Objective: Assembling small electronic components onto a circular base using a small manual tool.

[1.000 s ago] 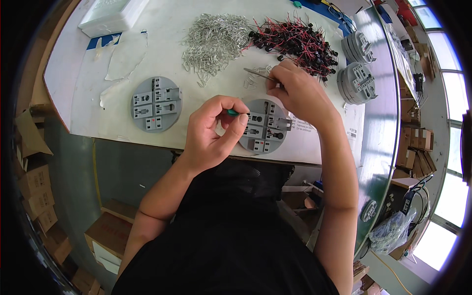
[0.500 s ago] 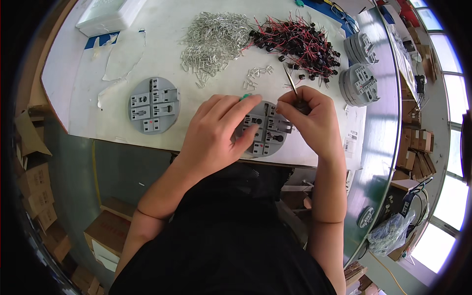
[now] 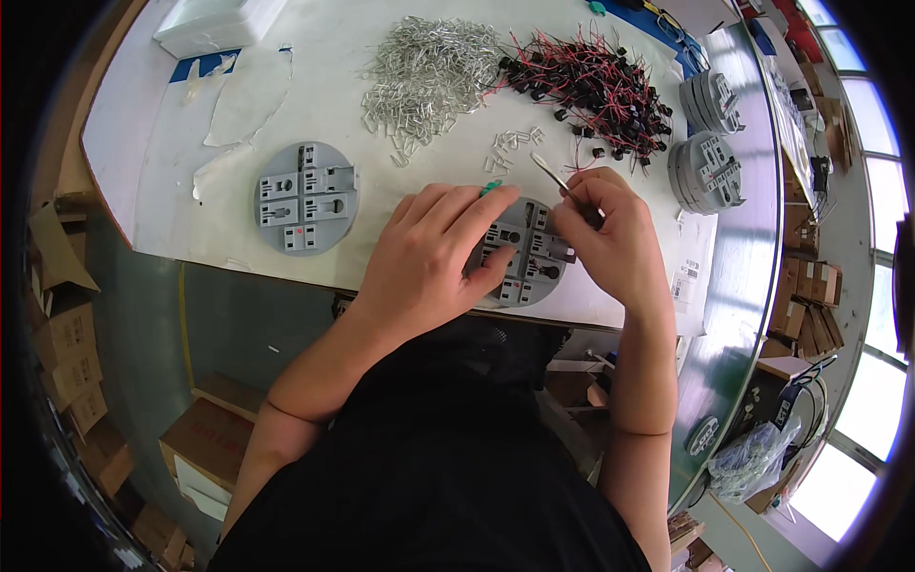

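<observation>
The left hand (image 3: 431, 255) is lying flat over the left part of a round grey disc (image 3: 522, 255), which is sitting on the white table (image 3: 172, 172) close to its near edge. The fingers are stretched out and loosely spread, pressing on the disc rather than curling around it, and the thumb is resting against the disc's near rim. A small green piece (image 3: 490, 188) is peeking out at the fingertips; I cannot tell whether the fingers are pinching it or it is just lying under them.

The right hand (image 3: 610, 238) is sitting on the right side of the same disc, its fingers closed around thin metal tweezers (image 3: 551, 175), whose free end is pointing up and to the far left.

A second grey disc (image 3: 306, 197) is lying well to the left, apart from both hands. On the far side of the table a heap of small silver clips (image 3: 427, 76) is lying just beside a heap of black parts with red wires (image 3: 593, 84). A few loose clips (image 3: 513, 146) are lying between those heaps and the hands. Two stacks of grey discs (image 3: 707, 133) are standing at the right. A white box (image 3: 217, 23) is sitting at the far left corner.
</observation>
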`<state>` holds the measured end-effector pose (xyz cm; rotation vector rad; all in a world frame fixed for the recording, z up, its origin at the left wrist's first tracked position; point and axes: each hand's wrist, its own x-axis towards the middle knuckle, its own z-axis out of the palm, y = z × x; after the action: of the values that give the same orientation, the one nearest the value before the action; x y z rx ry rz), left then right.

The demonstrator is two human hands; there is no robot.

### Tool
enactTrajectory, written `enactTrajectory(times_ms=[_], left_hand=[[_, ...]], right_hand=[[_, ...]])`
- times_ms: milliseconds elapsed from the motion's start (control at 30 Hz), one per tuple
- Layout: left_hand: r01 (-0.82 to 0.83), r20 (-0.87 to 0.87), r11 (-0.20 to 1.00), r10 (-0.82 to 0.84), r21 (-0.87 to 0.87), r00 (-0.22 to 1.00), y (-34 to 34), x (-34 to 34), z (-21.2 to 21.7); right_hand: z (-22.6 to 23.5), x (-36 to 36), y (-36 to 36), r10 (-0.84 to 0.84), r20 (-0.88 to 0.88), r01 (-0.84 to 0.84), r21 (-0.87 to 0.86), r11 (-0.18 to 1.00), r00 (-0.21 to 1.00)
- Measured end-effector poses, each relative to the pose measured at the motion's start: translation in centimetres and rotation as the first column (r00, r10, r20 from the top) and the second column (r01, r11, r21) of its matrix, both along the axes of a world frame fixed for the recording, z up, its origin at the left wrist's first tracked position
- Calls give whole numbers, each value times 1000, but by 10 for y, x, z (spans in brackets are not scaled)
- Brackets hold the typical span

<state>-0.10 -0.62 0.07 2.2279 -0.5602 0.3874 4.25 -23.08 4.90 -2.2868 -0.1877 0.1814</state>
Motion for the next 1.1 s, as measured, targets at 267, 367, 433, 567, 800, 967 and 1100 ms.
enactTrajectory(times_ms=[267, 367, 433, 567, 800, 967, 1100], left_hand=[[-10, -7, 1000, 10, 4, 1000, 0, 0, 0], [0, -17, 1000, 0, -6, 1000, 0, -1, 0], [1, -19, 1000, -1, -3, 1000, 0, 0, 0], [9, -22, 1000, -9, -7, 1000, 1, 0, 1], [36, -25, 997, -37, -68, 999, 2, 7, -4], [18, 20, 996, -16, -84, 1000, 0, 6, 0], [29, 16, 991, -27, -131, 999, 3, 12, -2]], right_hand=[[-9, -4, 7, -80, -41, 84, 88, 993, 996], [-10, -9, 8, -75, -43, 78, 75, 994, 996], [-10, -10, 8, -75, -44, 78, 69, 995, 996], [-2, -4, 7, -37, -94, 38, 12, 999, 995], [0, -3, 4, -99, -204, 99, -9, 995, 974], [-9, -6, -3, -119, -205, 145, 117, 982, 971], [-16, -12, -9, -114, -196, 166, 276, 947, 974]])
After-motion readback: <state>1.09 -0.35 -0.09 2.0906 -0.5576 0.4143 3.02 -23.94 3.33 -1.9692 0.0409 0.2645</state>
